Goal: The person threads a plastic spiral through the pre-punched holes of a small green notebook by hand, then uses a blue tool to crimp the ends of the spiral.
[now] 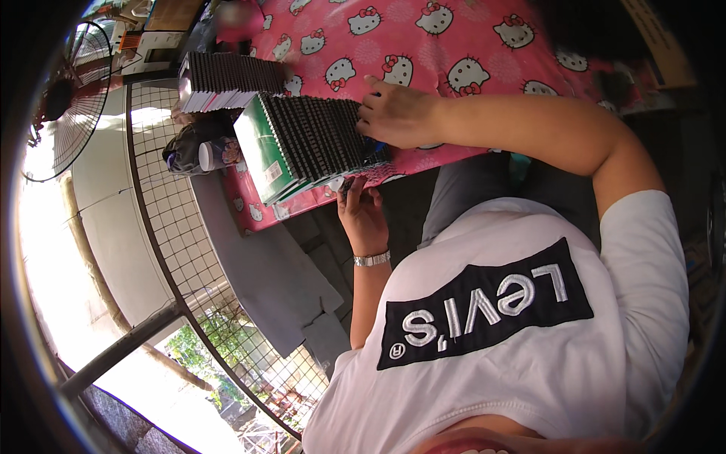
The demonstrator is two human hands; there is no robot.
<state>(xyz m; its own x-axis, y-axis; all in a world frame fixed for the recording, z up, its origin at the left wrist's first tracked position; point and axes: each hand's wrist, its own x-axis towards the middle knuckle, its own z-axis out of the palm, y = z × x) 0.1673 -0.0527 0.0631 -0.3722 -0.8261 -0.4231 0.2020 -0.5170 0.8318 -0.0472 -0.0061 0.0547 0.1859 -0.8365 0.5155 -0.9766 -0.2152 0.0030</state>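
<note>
A row of spiral-bound notebooks [310,136] stands packed together on the table, black coils facing up and a green cover at its left end. My right hand [401,113] is at the right end of this row, its bent fingers gripping the coil edges of the end notebooks. Below the row's near edge, my left hand [363,216], with a silver watch [372,259] on the wrist, has its fingers curled around a small dark and whitish thing that is too small to make out. A second row of coil-bound notebooks [231,76] sits behind, farther left.
The table [408,38] wears a pink cat-patterned cover. A patterned cup [219,154] and a dark bag [189,147] are beside the notebooks at left. A fan [72,98] and a wire mesh [174,189] are farther left. A cardboard box [662,41] is at far right.
</note>
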